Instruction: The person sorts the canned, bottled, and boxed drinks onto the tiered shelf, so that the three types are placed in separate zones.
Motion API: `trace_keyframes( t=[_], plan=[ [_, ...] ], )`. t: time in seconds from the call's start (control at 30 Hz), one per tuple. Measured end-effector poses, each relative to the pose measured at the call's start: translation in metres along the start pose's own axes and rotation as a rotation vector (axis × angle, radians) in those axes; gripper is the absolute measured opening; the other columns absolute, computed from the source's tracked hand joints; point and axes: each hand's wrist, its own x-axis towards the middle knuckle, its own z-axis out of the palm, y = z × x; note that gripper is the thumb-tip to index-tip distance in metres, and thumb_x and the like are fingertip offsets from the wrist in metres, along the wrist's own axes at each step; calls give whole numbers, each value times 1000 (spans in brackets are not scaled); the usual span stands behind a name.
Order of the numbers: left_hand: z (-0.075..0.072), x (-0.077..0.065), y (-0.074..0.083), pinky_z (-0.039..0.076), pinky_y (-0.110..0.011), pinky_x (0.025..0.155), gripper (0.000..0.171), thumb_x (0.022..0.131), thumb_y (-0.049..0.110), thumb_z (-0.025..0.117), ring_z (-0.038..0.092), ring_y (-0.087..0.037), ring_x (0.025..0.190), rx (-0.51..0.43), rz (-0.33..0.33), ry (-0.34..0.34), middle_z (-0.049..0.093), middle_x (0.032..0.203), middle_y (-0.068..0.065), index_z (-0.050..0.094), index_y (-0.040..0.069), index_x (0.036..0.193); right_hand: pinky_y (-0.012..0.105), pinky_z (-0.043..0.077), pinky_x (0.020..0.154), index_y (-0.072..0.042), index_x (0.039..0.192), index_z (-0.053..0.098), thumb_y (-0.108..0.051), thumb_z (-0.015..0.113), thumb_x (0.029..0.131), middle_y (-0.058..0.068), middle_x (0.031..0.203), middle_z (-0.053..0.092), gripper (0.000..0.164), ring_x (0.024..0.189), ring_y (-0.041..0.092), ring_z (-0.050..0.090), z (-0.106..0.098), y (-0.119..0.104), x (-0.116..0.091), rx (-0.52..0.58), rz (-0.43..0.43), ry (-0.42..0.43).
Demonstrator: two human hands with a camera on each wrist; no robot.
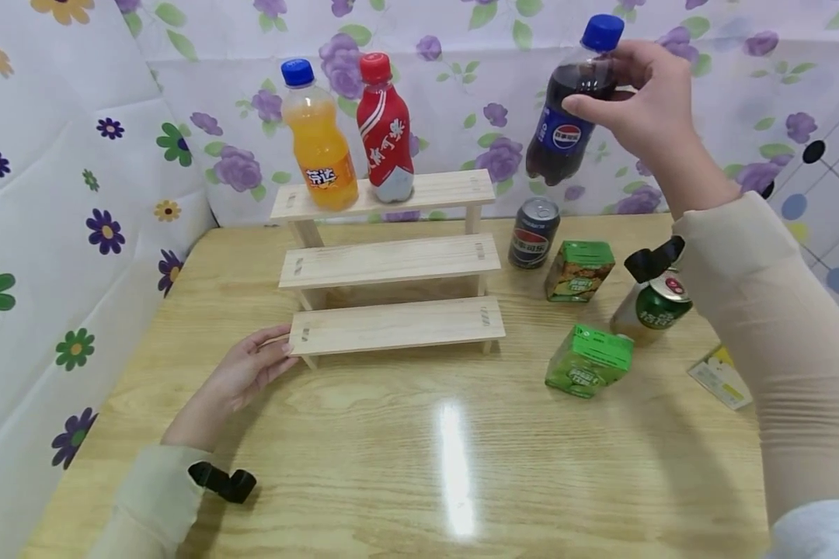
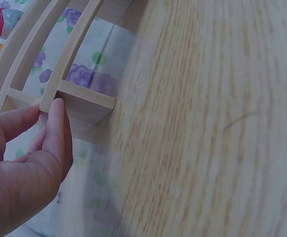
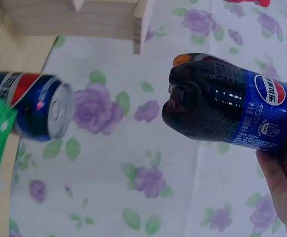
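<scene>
Above the worktop (image 1: 363, 450), toward its back edge and to the right of the wooden rack (image 1: 391, 260), the dark cola bottle (image 1: 565, 124) hung in the air, its blue cap (image 1: 604, 32) leaning right. The right hand (image 1: 646, 105) gripped it by the upper part, thumb on the near side and fingers curled around the far side; that hold left the base free, perhaps because the narrower part was easier to wrap. To the left, on the rack's top shelf (image 1: 450, 189), an orange soda bottle (image 1: 322, 147) stood near the left end with a red bottle (image 1: 384, 128) just beside it, presumably because the highest step keeps tall things from hiding the lower ones. At the bottom shelf's front left corner, the left hand (image 1: 255, 369) pinched the wood between thumb and fingers, likely to steady the rack. Right of the rack, a dark can (image 1: 534, 233) stood near the worktop's back edge, with a brown-and-green carton (image 1: 579, 272) and a green carton (image 1: 589, 361) nearer the front. Toward the right edge were a green-and-white can (image 1: 653, 305) and a yellow-and-white packet (image 1: 722, 376), both partly hidden by the right sleeve (image 1: 804, 341); this grouping probably suited the right hand's reach.
</scene>
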Motion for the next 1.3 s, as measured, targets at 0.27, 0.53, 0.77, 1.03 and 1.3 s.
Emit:
trace_keyframes(
  t=[0.27,0.53,0.77,1.03,1.3],
  plan=[
    [2,5,0,54,-15,88,60,97,2,51,64,-5,95,8,0,1,62,104,5,15,-11,143,22,47,103,-14,125,59,-17,78,79,-8,108,61,50,103,8,57,20,-16,8,30,1,0],
    [0,2,-4,54,-15,87,56,97,0,50,64,-6,94,-30,-8,11,63,104,5,18,-8,143,23,51,99,-11,127,57,-16,79,78,-5,108,61,54,102,13,59,53,-22,14,31,-46,-81],
    [1,0,-1,54,-15,88,60,96,1,52,64,-5,95,-23,-8,23,62,105,4,16,-9,144,24,52,97,-9,126,57,-16,80,77,-4,105,61,55,100,14,60,74,-29,14,58,-65,-120],
    [3,1,1,54,-15,88,54,96,2,52,65,-6,94,-29,-4,28,63,104,4,23,-7,141,22,52,96,-11,127,57,-18,81,76,-2,107,60,56,102,11,56,92,-26,14,68,-54,-142],
    [1,0,0,54,-15,88,52,96,1,53,65,-6,94,-35,-8,36,63,104,5,26,-4,141,23,54,93,-9,130,54,-20,80,77,10,119,62,60,99,12,56,109,-17,11,29,-67,-200]
  ],
)
